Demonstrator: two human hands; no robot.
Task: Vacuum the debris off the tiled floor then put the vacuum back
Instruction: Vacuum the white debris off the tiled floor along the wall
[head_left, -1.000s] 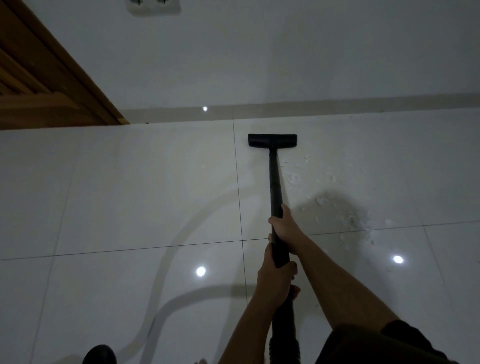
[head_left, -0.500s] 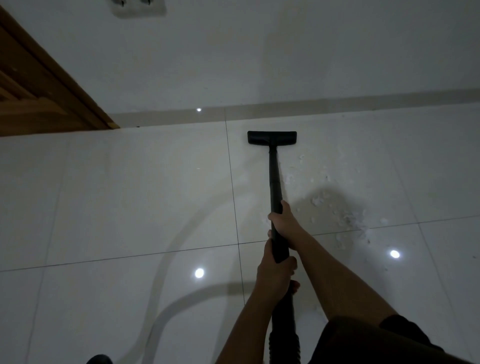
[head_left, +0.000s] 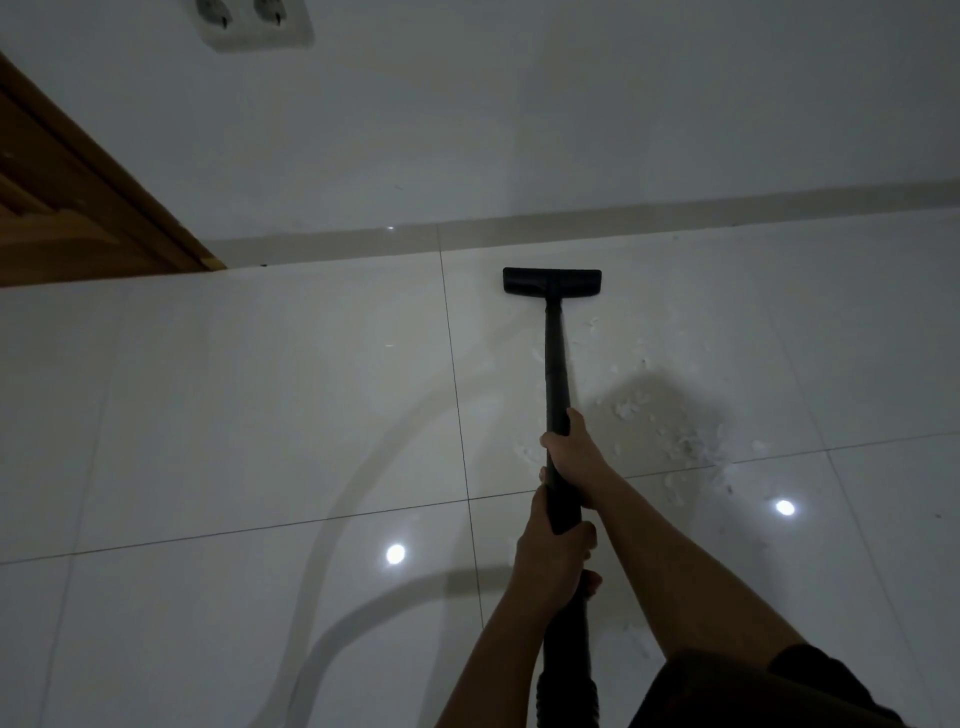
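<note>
The tiled floor (head_left: 260, 415) is glossy white, laid in large square tiles with thin dark grout lines, and it mirrors 2 round light spots (head_left: 396, 554), one at 7 o'clock in the view and the other at 4 o'clock. It meets a plain white wall (head_left: 571, 130) along a beige skirting strip (head_left: 675, 210) that runs across the upper part of the view. A brown wooden door frame (head_left: 104, 208) slants in at 10 o'clock, and a white double wall socket (head_left: 254, 23) sits at 11 o'clock, at the top edge. The room is dim.

The vacuum's black floor nozzle (head_left: 551, 282) lies flat on a tile near the skirting, at about 12 o'clock from the hands. Its black wand (head_left: 556, 364) runs straight back toward the person. White scraps of debris (head_left: 691, 441) lie scattered on the floor at 3 o'clock from the wand, thickest near a grout line, with a few flecks closer to the nozzle.

The right hand (head_left: 574, 457) is wrapped around the wand, fingers curled tight and thumb lying along it toward the nozzle. The left hand (head_left: 553, 558) grips the wand just behind it, at 6 o'clock, fingers closed round the thicker end. Below that hand a ribbed black hose (head_left: 569, 675) leaves the view at the bottom edge. A dark garment (head_left: 753, 696) shows at 5 o'clock.
</note>
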